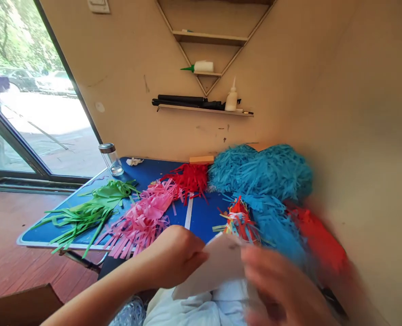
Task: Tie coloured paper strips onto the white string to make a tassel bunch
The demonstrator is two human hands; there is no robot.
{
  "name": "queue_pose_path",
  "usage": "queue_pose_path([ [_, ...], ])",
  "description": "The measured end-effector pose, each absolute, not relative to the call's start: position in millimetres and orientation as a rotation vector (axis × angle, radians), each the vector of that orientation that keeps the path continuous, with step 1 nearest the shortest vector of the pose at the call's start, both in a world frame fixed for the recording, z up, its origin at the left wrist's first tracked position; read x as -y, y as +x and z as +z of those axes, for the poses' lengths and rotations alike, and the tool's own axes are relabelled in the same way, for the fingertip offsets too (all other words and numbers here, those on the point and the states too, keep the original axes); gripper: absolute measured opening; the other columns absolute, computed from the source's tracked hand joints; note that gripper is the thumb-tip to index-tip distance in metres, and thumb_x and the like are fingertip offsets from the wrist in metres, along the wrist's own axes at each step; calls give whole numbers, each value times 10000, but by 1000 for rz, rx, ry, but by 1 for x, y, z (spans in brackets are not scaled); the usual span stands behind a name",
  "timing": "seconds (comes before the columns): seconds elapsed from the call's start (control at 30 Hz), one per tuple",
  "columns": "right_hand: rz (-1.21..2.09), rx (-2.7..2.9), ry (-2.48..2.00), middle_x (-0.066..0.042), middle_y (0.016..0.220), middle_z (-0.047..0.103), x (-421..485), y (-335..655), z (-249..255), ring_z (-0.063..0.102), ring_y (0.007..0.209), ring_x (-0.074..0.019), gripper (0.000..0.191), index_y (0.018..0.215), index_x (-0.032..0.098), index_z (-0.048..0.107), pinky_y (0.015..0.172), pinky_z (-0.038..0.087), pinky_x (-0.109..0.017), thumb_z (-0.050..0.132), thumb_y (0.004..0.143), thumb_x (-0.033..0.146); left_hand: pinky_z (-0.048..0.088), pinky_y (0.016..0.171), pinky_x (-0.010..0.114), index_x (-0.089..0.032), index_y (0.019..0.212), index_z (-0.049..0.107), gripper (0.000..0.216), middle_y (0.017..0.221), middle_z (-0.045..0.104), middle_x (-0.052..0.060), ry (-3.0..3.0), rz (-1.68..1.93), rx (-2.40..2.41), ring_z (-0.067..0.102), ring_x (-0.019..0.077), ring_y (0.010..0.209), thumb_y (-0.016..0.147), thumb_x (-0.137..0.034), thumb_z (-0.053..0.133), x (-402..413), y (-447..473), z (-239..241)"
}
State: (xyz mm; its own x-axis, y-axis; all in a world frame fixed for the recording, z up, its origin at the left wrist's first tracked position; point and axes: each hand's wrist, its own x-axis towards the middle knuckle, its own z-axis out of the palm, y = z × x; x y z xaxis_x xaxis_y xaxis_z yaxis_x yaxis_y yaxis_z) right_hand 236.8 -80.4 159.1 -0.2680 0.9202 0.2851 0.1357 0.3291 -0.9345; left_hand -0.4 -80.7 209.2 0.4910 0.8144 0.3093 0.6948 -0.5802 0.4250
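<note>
While my left hand pinches the pale card by its left edge, the card slants up rightward toward my right hand, whose blurred grip I cannot tell.

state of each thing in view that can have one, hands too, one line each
left hand: closed, gripping the sheet's left side
right hand: at the sheet's right side, too blurred to tell its grip
pale sheet: held up, tilted
glass jar: upright, lid on
green-tipped bottle: lying on its side
pointed-nozzle bottle: upright
white wad: crumpled
green bundle: fringed, spread out
pink bundle: fringed
</note>
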Motion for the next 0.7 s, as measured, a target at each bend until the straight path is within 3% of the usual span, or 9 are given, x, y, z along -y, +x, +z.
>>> queue_pose_path([
  [0.07, 1023, 1812, -939, -70, 1031, 728, 58, 233, 170, 661, 966, -298, 447, 1037, 307, 735, 781, 546, -386, 850, 626, 438, 167, 423, 293, -209, 493, 580, 338, 413, 492, -30, 2526, 606, -1155, 375, 104, 365, 830, -221, 601, 70, 11, 224],
  [0.17, 1071, 1907, -1010, -39, 721, 716, 25, 228, 170, 661, 695, -232, 210, 784, 229, 747, 633, 513, -314, 750, 735, 434, 259, 408, 229, -216, 564, 683, 237, 474, 605, -25, 2316, 664, -1150, 482, 106, 412, 794, -240, 632, 57, 20, 224],
  [0.23, 1136, 1675, -1114, -18, 588, 653, 10, 231, 156, 595, 545, -185, 292, 711, 196, 706, 510, 453, -265, 716, 754, 485, 420, 494, 188, -225, 778, 768, 189, 669, 736, 2, 2017, 847, -1213, 635, 139, 571, 826, -331, 620, 52, 18, 206],
  [0.3, 1178, 1380, -1157, -9, 559, 621, 1, 238, 133, 547, 487, -162, 376, 728, 176, 676, 455, 410, -245, 731, 716, 548, 532, 638, 215, -218, 945, 775, 300, 854, 783, 42, 1709, 1086, -1208, 713, 185, 746, 857, -438, 590, 50, 16, 178],
  [0.47, 1199, 1098, -1157, 5, 545, 595, 0, 255, 82, 519, 464, -149, 420, 743, 171, 643, 448, 406, -246, 746, 704, 576, 595, 641, 258, -212, 867, 799, 293, 827, 789, 83, 1445, 1406, -1230, 745, 229, 729, 766, -473, 712, 52, 24, 115],
  [0.57, 1075, 1306, -1187, -40, 647, 683, -2, 264, 81, 619, 575, -202, 359, 743, 183, 696, 537, 476, -296, 714, 762, 541, 578, 596, 223, -224, 836, 795, 231, 771, 784, 66, 1593, 1464, -1302, 734, 192, 659, 829, -411, 660, 53, 32, 108],
  [0.63, 916, 1661, -1156, -67, 823, 752, -5, 269, 94, 689, 765, -249, 235, 820, 226, 759, 726, 516, -366, 690, 820, 450, 554, 566, 197, -229, 811, 781, 214, 714, 771, 44, 1733, 1484, -1343, 713, 160, 603, 868, -360, 621, 52, 35, 108],
  [0.7, 747, 2032, -1057, -53, 963, 765, -4, 270, 114, 702, 891, -253, 166, 977, 300, 771, 877, 480, -414, 638, 882, 328, 540, 551, 185, -228, 794, 765, 207, 685, 758, 29, 1817, 1514, -1386, 702, 145, 581, 884, -328, 607, 52, 36, 108],
])
